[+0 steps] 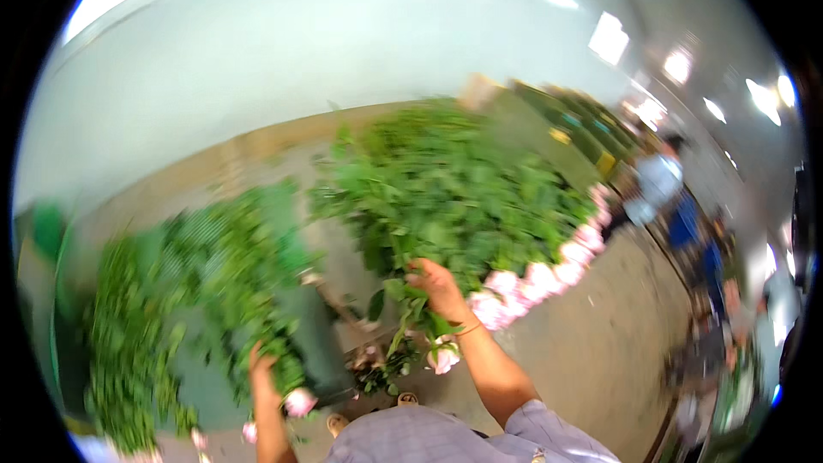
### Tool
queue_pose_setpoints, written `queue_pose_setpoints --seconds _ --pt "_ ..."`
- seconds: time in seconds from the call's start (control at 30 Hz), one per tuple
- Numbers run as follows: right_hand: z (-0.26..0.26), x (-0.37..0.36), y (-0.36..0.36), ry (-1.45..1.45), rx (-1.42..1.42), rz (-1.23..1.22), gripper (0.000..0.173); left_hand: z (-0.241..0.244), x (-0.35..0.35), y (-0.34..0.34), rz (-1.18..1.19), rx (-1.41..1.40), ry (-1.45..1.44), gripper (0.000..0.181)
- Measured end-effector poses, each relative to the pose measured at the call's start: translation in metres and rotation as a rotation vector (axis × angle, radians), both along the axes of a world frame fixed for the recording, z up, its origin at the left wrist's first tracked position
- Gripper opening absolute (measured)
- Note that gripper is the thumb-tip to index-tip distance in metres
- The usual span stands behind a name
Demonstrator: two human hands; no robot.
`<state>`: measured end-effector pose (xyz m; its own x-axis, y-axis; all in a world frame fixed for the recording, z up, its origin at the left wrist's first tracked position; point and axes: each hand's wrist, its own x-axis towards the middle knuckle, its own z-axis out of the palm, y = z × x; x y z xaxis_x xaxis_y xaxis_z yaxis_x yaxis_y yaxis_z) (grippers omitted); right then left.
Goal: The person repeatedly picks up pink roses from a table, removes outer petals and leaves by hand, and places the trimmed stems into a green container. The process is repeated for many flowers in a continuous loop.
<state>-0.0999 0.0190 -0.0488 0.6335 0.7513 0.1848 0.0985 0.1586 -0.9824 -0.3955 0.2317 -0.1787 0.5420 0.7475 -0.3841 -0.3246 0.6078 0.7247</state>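
Observation:
My right hand [443, 292] pinches the leafy stem of a pink rose, and its bloom [443, 358] hangs head-down below my wrist. Behind that hand lies a broad heap of leafy rose stems [437, 199], with a row of pale pink blooms [540, 280] along its near edge. My left hand [262, 366] is against leafy stems on the left, close to another pink rose bloom [300, 402]. Blur and leaves hide whether its fingers grip a stem. More long green stems [128, 334] lie farther left, over a green surface [206, 360].
Dark green panels [553, 135] stand in a row behind the heap. A person in a light blue top [656, 180] is at the right. Leaves and discarded blooms [379, 363] lie low between the two surfaces, near my feet [337, 423]. A pale wall [321, 45] rises behind.

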Motion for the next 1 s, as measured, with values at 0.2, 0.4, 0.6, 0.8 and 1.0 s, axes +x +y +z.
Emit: queue_pose_setpoints --seconds 0.2,0.4,0.6,0.8,1.0 --pt "0.123 0.044 -0.182 -0.246 0.06 -0.38 0.027 -0.003 0.004 0.014 -0.092 -0.251 -0.113 0.048" --pt "0.202 0.172 -0.345 -0.56 0.002 -0.85 0.032 0.042 0.062 -0.015 0.064 -0.008 0.046 0.048" --pt "0.238 0.331 -0.413 -1.161 -0.125 -1.059 0.034 0.094 0.1 -0.036 0.159 0.198 0.099 0.048" --pt "0.179 0.452 -0.371 -1.234 -0.274 -0.959 0.032 0.129 0.125 -0.036 0.132 0.379 0.038 0.048" --pt "0.102 0.493 -0.359 -1.195 -0.288 -0.875 0.032 0.148 0.187 -0.116 0.062 0.491 -0.04 0.051"
